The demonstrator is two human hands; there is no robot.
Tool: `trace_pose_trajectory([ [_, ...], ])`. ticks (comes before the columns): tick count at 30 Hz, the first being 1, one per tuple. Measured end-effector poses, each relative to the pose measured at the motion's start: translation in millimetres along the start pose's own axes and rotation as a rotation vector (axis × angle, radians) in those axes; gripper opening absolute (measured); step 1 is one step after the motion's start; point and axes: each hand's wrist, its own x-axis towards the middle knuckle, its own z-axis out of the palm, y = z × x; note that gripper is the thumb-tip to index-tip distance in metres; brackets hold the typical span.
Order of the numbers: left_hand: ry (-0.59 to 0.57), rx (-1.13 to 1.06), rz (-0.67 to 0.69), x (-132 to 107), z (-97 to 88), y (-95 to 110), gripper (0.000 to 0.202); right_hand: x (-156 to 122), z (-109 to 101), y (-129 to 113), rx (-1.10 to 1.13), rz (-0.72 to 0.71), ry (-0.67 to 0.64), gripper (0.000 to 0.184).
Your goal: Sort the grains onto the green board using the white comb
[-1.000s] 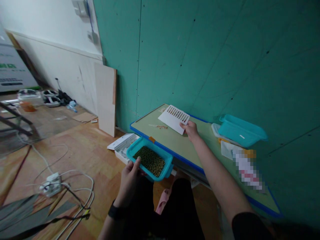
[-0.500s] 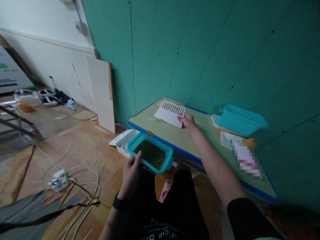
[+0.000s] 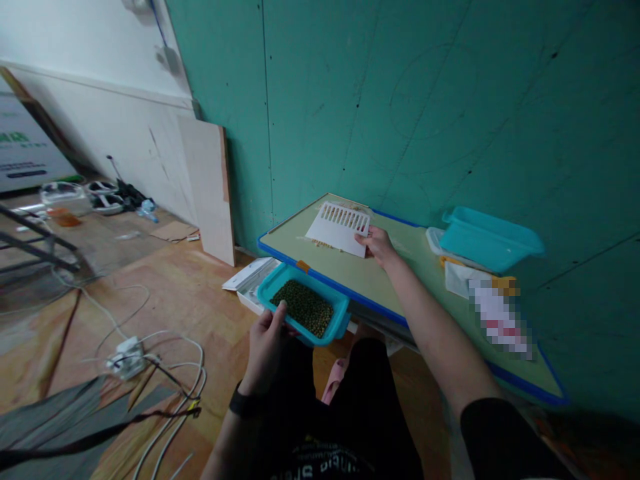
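Observation:
My left hand [image 3: 269, 341] grips the near rim of a teal tray of green beans [image 3: 303, 309], held level just off the front edge of a small green table [image 3: 360, 280] with a blue border. My right hand [image 3: 379, 245] is stretched out over the table and pinches the corner of a white slotted card [image 3: 338, 229], which is tilted up from the tabletop. A few pale seeds [image 3: 320, 243] lie on the table under the card's near edge.
A teal tub [image 3: 490, 239] rests upside down on a clear lid at the table's right, with papers beside it. A green wall [image 3: 400, 100] backs the table. A white box [image 3: 247, 283], a power strip [image 3: 125, 357] with cables and a leaning board [image 3: 210, 193] occupy the wooden floor at left.
My right hand has drawn the white card slightly left and kept it tilted. The tray has shifted a little in my left hand as my head moved.

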Motion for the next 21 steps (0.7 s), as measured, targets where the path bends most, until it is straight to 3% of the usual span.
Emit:
trace_pose_trajectory([
  [3, -0.044, -0.025, -0.022, 0.9, -1.5, -0.9, 0.046, -0.9, 1.9, 0.2, 0.012, -0.004, -0.020, 0.034],
  [21, -0.048, -0.055, -0.036, -2.6, 0.9, 2.9, 0.047, -16.7, 9.2, -5.4, 0.014, 0.038, -0.102, 0.038],
])
